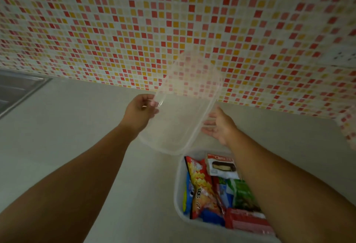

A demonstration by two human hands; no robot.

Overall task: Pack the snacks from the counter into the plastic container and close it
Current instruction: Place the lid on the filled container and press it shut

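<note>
Nearest, at 5 o'clock: plastic container (178, 194) on the pale worktop (57, 136), open-topped, snacks already inside: orange-red chip bag (202, 186), white choco-pie pack (221, 166), green pack (243, 194), blue pack (187, 194), red pack (248, 221). No loose snacks on the visible worktop, so packing looks done; right forearm hides part of the box. Just beyond, centre frame: clear lid (183, 119) held up off the worktop, tilted, its near corner just above the container's far rim. Left hand (139, 112) at 11 o'clock of the lid, grip pinching its left edge between thumb and fingers. Right hand (219, 125) at 3 o'clock, grip spread, flat fingers against the lid's right edge, not curled round it. Left: lower the lid, line it up, press shut. Far: mosaic tile wall (115, 21), sink (17, 88) at 9 o'clock, wall socket (342, 55) at 2 o'clock.
</note>
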